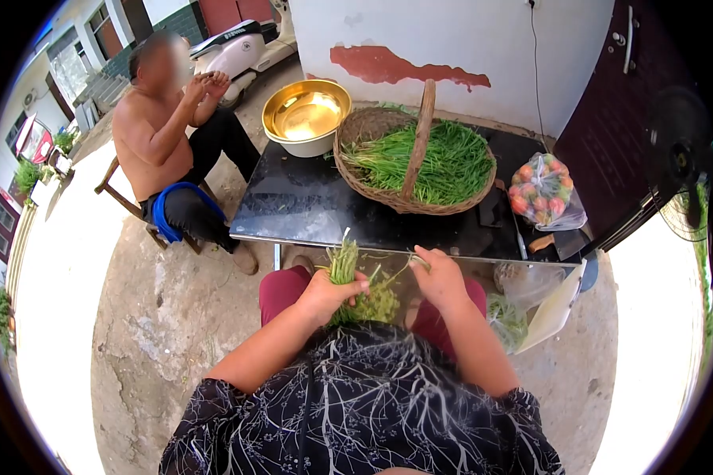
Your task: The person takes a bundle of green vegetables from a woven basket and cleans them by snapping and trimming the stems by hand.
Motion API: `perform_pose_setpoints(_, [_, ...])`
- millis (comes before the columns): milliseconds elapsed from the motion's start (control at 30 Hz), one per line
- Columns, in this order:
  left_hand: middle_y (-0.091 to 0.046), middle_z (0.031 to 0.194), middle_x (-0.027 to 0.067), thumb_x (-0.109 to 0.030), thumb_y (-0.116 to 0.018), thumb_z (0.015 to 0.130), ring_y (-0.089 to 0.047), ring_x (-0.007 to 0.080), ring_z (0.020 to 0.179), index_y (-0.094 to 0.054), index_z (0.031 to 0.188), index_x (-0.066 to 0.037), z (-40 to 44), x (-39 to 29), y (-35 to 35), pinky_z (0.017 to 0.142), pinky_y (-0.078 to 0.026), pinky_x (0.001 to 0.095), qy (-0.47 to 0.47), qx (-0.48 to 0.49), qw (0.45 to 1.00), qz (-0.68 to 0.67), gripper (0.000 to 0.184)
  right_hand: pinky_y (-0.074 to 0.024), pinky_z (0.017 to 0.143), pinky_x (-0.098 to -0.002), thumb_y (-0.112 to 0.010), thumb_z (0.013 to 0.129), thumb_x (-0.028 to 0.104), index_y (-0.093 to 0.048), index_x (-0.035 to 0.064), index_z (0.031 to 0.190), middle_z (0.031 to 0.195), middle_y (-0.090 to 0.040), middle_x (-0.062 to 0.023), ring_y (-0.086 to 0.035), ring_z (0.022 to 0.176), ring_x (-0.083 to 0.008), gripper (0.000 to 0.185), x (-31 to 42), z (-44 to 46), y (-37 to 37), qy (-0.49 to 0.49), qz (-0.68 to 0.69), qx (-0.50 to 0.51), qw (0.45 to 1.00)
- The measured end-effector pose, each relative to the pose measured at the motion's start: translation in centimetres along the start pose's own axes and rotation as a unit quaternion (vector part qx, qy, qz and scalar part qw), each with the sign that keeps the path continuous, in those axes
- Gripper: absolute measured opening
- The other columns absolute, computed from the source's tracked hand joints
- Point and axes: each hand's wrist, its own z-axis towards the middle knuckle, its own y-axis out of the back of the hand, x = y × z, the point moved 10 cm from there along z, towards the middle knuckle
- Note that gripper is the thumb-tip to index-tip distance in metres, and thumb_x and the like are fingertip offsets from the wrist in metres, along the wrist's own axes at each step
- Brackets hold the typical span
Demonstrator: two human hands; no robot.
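Note:
My left hand (327, 294) is wrapped round a bunch of thin green stalks (342, 263), their pale ends pointing up over my lap. To its right, my right hand (442, 279) is closed in a pinch on a thin green strand (420, 260). Yellowish-green scraps (380, 301) show below and between my hands; what they lie in is hidden. Beyond my hands, a wicker basket (408, 207) with a wooden handle stands on the table, filled with long, thin greens (451, 162).
The black table (293, 198) also carries a gold-coloured basin (307, 111), a bag of red and green fruit (540, 190) and a knife (520, 237). A person (158, 127) sits at the left. Plastic bags (507, 321) lie at the lower right; a fan (677, 150) stands beyond.

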Motion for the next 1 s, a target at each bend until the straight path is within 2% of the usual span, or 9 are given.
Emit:
perform_pose_setpoints(67, [-0.062, 0.075, 0.0085, -0.004, -0.065, 0.074, -0.053, 0.0121, 0.059, -0.059, 0.087, 0.002, 0.0, 0.0, -0.4, 0.052, -0.042, 0.0221, -0.001, 0.015, 1.0, -0.001, 0.015, -0.0434, 0.067, -0.027, -0.062, 0.077, 0.013, -0.063, 0.003, 0.089, 0.075, -0.058, -0.0078, -0.054, 0.071, -0.0176, 0.016, 1.4, -0.2, -1.2, 0.016, -0.025, 0.025, 0.999])
perform_pose_setpoints(133, [-0.062, 0.074, 0.0076, -0.005, -0.065, 0.074, -0.053, 0.0117, 0.059, -0.059, 0.087, 0.001, 0.1, -0.2, -0.8, 0.052, -0.042, 0.022, -0.001, 0.023, 1.0, 0.004, 0.015, -0.0436, 0.066, -0.0249, -0.065, 0.076, 0.014, -0.063, 0.0, 0.083, 0.08, -0.06, -0.0057, -0.056, 0.074, -0.0124, 0.016, 2.7, -1.0, -4.4, -0.062, 0.241, 0.164, 0.955])
perform_pose_setpoints(233, [-0.061, 0.072, 0.0058, -0.005, -0.066, 0.074, -0.053, 0.0108, 0.059, -0.059, 0.086, 0.0, -0.6, -0.9, -1.4, 0.052, -0.042, 0.0216, -0.017, 0.017, 1.0, 0.002, 0.015, -0.0436, 0.066, -0.0231, -0.067, 0.076, 0.014, -0.064, -0.0001, 0.079, 0.079, -0.061, -0.0038, -0.054, 0.074, -0.0077, 0.015, 2.3, -1.6, -5.9, -0.134, 0.336, 0.15, 0.92])
perform_pose_setpoints(400, [-0.059, 0.071, 0.0035, -0.005, -0.067, 0.074, -0.053, 0.0095, 0.059, -0.059, 0.086, -0.002, -0.9, -1.5, -0.7, 0.051, -0.041, 0.021, -0.061, -0.031, 0.997, 0.031, 0.014, -0.0438, 0.067, -0.0224, -0.064, 0.078, 0.011, -0.063, -0.0014, 0.078, 0.077, -0.061, -0.0047, -0.055, 0.072, -0.0083, 0.013, 3.8, -1.8, -5.7, -0.143, 0.334, 0.157, 0.918])
perform_pose_setpoints(533, [-0.06, 0.071, 0.0056, -0.006, -0.066, 0.075, -0.055, 0.0118, 0.06, -0.059, 0.082, -0.002, -0.7, -1.2, -1.0, 0.049, -0.042, 0.0214, -0.028, 0.043, 0.999, -0.004, 0.011, -0.0441, 0.065, -0.0231, -0.061, 0.079, 0.008, -0.063, -0.0015, 0.078, 0.078, -0.06, -0.0049, -0.055, 0.073, -0.0088, 0.009, 5.0, -1.4, -5.4, -0.057, 0.366, 0.181, 0.911])
perform_pose_setpoints(767, [-0.06, 0.07, 0.0086, -0.007, -0.066, 0.075, -0.057, 0.0146, 0.062, -0.059, 0.079, -0.001, -1.2, -1.0, -2.1, 0.047, -0.042, 0.0219, 0.015, 0.144, 0.988, -0.056, 0.011, -0.0439, 0.063, -0.0238, -0.061, 0.078, 0.008, -0.063, 0.0005, 0.081, 0.077, -0.059, -0.0034, -0.055, 0.071, -0.0099, 0.008, 4.9, -1.2, -4.8, -0.009, 0.318, 0.224, 0.921])
perform_pose_setpoints(933, [-0.06, 0.07, 0.009, -0.007, -0.066, 0.075, -0.058, 0.0147, 0.062, -0.059, 0.081, 0.0, -0.5, -1.4, -1.3, 0.048, -0.042, 0.0219, -0.01, 0.114, 0.992, -0.053, 0.012, -0.0425, 0.059, -0.0242, -0.064, 0.076, 0.011, -0.065, 0.0023, 0.088, 0.071, -0.057, -0.0022, -0.053, 0.067, -0.0096, 0.015, 1.3, -0.7, -4.8, 0.007, -0.132, 0.221, 0.966])
perform_pose_setpoints(967, [-0.06, 0.071, 0.0092, -0.007, -0.066, 0.075, -0.058, 0.0146, 0.063, -0.059, 0.081, 0.0, -0.4, -1.5, -1.1, 0.048, -0.042, 0.022, -0.015, 0.097, 0.994, -0.041, 0.012, -0.0425, 0.059, -0.0242, -0.064, 0.076, 0.011, -0.065, 0.0023, 0.088, 0.071, -0.057, -0.0022, -0.053, 0.067, -0.0096, 0.015, 1.7, -0.8, -4.7, 0.006, -0.132, 0.221, 0.966])
perform_pose_setpoints(1000, [-0.06, 0.071, 0.0092, -0.007, -0.066, 0.075, -0.058, 0.0146, 0.063, -0.059, 0.081, 0.0, -0.4, -1.7, -1.2, 0.048, -0.042, 0.022, -0.015, 0.097, 0.994, -0.041, 0.012, -0.0424, 0.059, -0.0244, -0.064, 0.076, 0.011, -0.065, 0.003, 0.089, 0.07, -0.057, -0.002, -0.053, 0.067, -0.0098, 0.015, 2.5, -0.9, -4.5, -0.024, 0.045, 0.21, 0.976])
